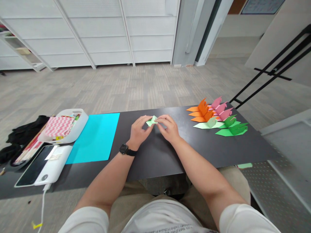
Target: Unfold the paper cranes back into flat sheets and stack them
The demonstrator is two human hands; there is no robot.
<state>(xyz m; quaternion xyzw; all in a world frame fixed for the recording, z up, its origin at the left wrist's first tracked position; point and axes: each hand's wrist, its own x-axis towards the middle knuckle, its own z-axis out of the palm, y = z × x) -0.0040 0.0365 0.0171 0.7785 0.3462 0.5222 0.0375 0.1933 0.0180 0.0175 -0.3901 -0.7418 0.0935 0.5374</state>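
A small folded piece of light green origami paper [152,121] is held up between both hands over the dark table [155,161]. My left hand [140,130] pinches its left side, fingers closed. From the right, my right hand [168,128] grips the other edge between thumb and fingers. Finished-looking folded paper figures stand in rows to the right: orange ones [201,111], pink ones [221,110], a light green one [209,124] and green ones [232,127]. The fine creases of the held piece are too small to make out.
Left of my hands lies a bright blue sheet [97,139]. Beyond it stand a white basket [84,121] with a pink zigzag-patterned item, a tablet [32,166] and a white power bank [53,165] with a cable. A black metal stand [272,72] rises past the table's right end.
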